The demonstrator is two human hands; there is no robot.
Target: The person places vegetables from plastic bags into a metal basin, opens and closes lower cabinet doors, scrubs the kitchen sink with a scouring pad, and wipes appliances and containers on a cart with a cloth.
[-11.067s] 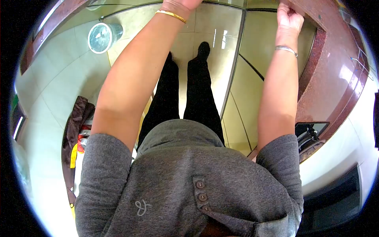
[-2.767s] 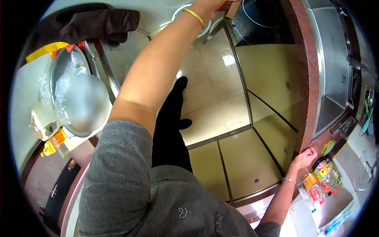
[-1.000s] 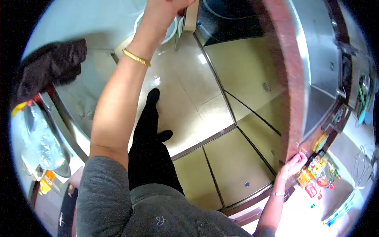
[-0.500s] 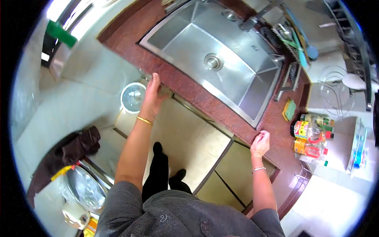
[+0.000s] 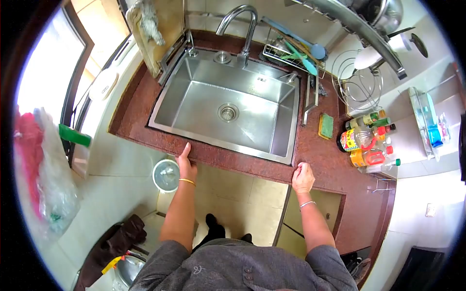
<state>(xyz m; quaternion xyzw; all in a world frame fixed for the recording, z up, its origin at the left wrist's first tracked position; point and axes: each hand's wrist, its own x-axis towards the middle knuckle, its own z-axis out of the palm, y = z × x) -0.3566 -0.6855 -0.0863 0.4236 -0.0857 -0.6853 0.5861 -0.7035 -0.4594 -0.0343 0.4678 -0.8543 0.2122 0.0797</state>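
A stainless steel sink [image 5: 194, 116] is set in a reddish-brown countertop [image 5: 242, 167] in front of me. My left hand [image 5: 186, 164] is at the countertop's front edge, left of the sink's middle. Its thumb points up against the edge, and the other fingers are bent and partly hidden. My right hand [image 5: 303, 178] lies on the same edge, near the sink's right front corner. Its fingers are curled over the edge, with their undersides hidden. A chrome faucet [image 5: 250, 29] rises behind the basin, and a drain [image 5: 228, 112] shows in its floor.
A green and yellow sponge [image 5: 325, 126] lies right of the sink, beside several bottles [image 5: 361, 139]. A wire rack [image 5: 291, 53] with utensils stands behind. Below, a white bucket [image 5: 166, 175] stands near my left hand. A cutting board [image 5: 155, 34] leans at the back left.
My view has tilted up and turned, so the faucet, window side and back wall show more. Both hands remain along the countertop's front edge, and the left fingers look more bent.
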